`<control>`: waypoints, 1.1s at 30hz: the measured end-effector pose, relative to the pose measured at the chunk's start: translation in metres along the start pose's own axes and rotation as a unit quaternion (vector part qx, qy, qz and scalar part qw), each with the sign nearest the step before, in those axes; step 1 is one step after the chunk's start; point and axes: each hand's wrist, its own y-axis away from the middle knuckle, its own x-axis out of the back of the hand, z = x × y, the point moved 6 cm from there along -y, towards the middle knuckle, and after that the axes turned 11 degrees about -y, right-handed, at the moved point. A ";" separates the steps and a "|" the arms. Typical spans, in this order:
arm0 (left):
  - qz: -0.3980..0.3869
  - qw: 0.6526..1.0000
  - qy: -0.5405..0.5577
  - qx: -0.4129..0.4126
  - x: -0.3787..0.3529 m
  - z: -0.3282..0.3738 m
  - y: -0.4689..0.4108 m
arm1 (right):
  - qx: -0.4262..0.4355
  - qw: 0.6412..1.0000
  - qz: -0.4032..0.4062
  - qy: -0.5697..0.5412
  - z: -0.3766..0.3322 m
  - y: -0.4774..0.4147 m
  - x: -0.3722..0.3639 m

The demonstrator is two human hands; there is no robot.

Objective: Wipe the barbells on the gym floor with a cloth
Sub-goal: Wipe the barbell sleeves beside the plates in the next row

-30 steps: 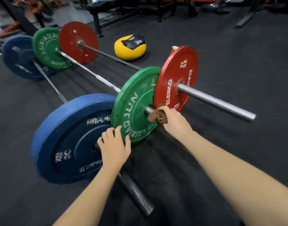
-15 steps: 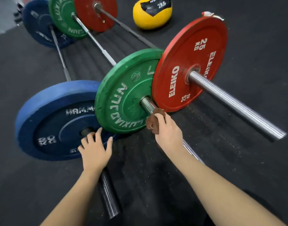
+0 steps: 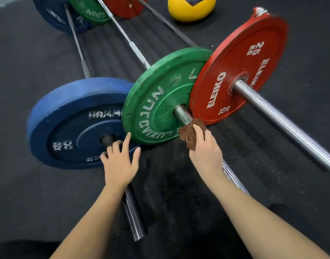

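in the head view, the right hand (image 3: 205, 152) has its fingers curled tight round a bunched brown cloth (image 3: 190, 136), and the cloth sits low in the middle of the picture, pressed on the shiny green-plate bar (image 3: 181, 114) just where it comes out of the green plate (image 3: 156, 101). the left hand (image 3: 119, 163) is loose and flat with its fingers spread. it holds nothing and rests over the dark blue-plate bar (image 3: 135, 217) by the hole of the blue plate (image 3: 70, 124), with one fingertip up by the green plate's rim. i think the job is in the middle. the cloth is busy on one bar end, and i cannot tell from the shine which parts are clean. the red-plate bar (image 3: 283, 122), on the right side of the picture, has no cloth on it. the thin long parts of the bars run to the far plates (image 3: 89, 10) in the upper left, and they look like work to come. the tight spot is by the cloth, because the red plate (image 3: 240, 71) has its low edge just beside the knuckles and the green plate is right in front. the end of the red-plate bar pokes out toward the right edge (easy to bump an arm there). the black floor (image 3: 179, 193) between the two arms gives room to slide the cloth back along the bar. a yellow ball (image 3: 190, 10) sits at the top, well apart.
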 end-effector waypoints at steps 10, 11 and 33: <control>0.017 0.999 0.041 -0.005 0.004 0.001 0.000 | -0.060 0.992 -0.097 -0.044 0.008 -0.004 -0.002; 0.042 0.997 0.064 -0.004 0.011 0.004 -0.001 | -0.066 0.990 -0.114 -0.058 0.011 -0.004 -0.002; -0.115 0.948 0.226 -0.192 0.132 0.100 -0.188 | -0.107 0.974 -0.096 -0.177 0.017 -0.006 0.007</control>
